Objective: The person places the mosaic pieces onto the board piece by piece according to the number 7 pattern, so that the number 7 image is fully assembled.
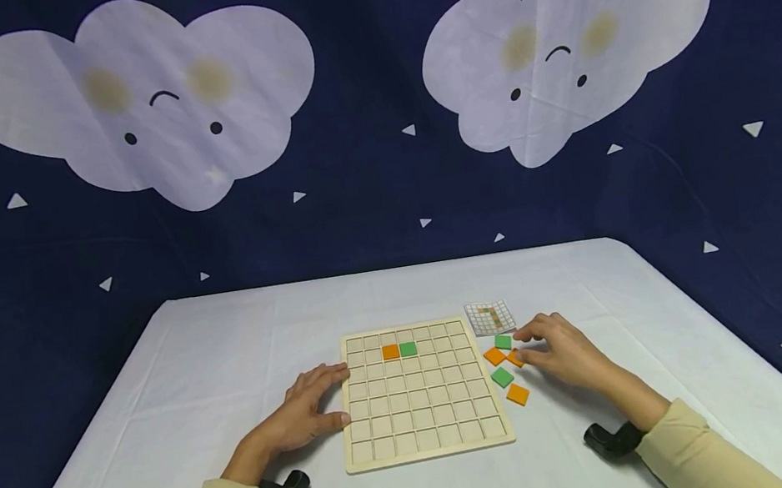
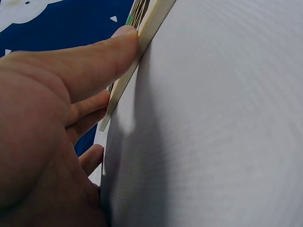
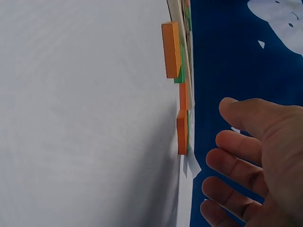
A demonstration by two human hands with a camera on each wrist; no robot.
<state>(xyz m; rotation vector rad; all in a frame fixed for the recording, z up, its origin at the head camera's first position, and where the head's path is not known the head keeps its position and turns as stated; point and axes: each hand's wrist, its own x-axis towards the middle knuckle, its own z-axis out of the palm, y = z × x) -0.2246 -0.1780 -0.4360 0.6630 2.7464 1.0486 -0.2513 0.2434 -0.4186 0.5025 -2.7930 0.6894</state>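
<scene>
A dark blue backdrop [image 1: 389, 227] with pale clouds fills the upper half of the frame. Below it, the white-covered surface [image 1: 160, 422] spreads across the lower half. On it, at lower centre, lies the grid board [image 1: 420, 396], flat, with raised lines marking off square cells. It looks like wood: probably light, stiff and quick to slide on cloth, so best steadied by its rim.

The left grip [image 1: 302, 413], at lower centre-left, does just that — thumb and fingers spread along the board's left edge, touching it but not curled round it. The right grip [image 1: 562, 353], right of centre, hangs by the loose tiles with thumb and fingers parted; the right wrist view shows nothing between them.

A small card [image 1: 490, 318] printed with a coloured grid pattern lies near the board's upper right corner. Smallest are the tiles: an orange tile [image 1: 390, 352] and a green tile [image 1: 408, 349] sit side by side in the board's second row from the top, and five loose tiles [image 1: 517, 395], three orange and two green, lie beside its right edge. They seem rigid, light and rather smooth — a fingertip pinch on opposite side edges should suit them, keeping the faces free.
</scene>
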